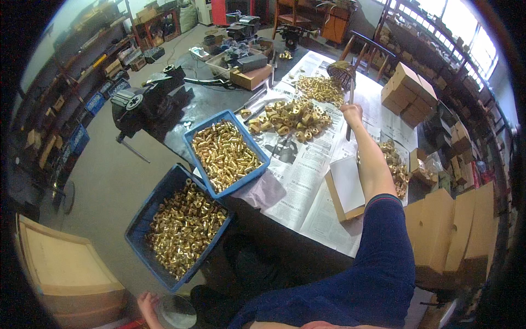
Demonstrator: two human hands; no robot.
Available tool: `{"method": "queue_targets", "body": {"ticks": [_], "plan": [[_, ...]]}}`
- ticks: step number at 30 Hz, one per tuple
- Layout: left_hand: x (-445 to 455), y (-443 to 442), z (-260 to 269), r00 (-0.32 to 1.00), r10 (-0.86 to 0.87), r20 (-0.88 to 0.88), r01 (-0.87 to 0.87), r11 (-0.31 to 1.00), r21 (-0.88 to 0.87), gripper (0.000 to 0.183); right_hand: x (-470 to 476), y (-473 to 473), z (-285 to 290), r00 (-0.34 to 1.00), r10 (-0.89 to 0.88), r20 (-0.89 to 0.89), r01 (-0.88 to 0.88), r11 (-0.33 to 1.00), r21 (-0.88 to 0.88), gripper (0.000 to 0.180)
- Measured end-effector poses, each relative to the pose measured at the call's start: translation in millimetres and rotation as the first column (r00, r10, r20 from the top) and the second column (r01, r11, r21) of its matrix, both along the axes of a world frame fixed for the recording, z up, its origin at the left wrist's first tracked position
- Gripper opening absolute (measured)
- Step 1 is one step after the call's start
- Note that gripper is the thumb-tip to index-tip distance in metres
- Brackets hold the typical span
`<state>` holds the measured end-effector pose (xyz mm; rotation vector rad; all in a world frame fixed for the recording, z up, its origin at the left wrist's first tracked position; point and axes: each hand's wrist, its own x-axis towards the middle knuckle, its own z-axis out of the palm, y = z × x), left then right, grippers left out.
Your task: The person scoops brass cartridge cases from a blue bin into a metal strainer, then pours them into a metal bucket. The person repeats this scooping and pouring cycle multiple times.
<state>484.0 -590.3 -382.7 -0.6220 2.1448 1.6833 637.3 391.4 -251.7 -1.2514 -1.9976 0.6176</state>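
Observation:
My right hand (352, 113) is stretched over the newspaper-covered bench and grips the handle of a woven basket scoop (342, 72). The scoop's basket is above the far side of a pile of small brass fittings (318, 88). Nearer me lies a heap of larger brass parts (294, 119). A blue plastic tray (211, 191) of small brass pieces rests at the bench's left edge. Below it, a deeper blue crate (141, 255) holds many brass nuts or fittings. My left hand (148, 302) is low at the bottom left, at the rim of a round, pale container (177, 311); its grip is unclear.
An open cardboard box (337, 197) with a white sheet sits near more brass parts (394, 164). Stacked cartons (409, 94) stand at the right rear. A bench vise (131, 103) is mounted at the left. Tall cardboard pieces (431, 234) stand at the right; a wooden-framed box (61, 259) is lower left.

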Motion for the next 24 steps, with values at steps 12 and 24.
{"method": "queue_targets", "body": {"ticks": [12, 24], "plan": [[7.5, 13.0, 14.6, 0.999, -0.016, 0.032, 0.016, 1.000, 0.005, 0.039, 18.5, -20.9, 15.9, 0.990, -0.090, 0.108, 0.075, 0.988, 0.136, 0.019], [32.8, -21.3, 9.2, 1.000, 0.029, -0.005, -0.028, 0.996, 0.082, 0.038, 13.2, -75.7, 54.1, 0.988, -0.078, 0.133, 0.052, 0.980, 0.195, 0.024]]}}
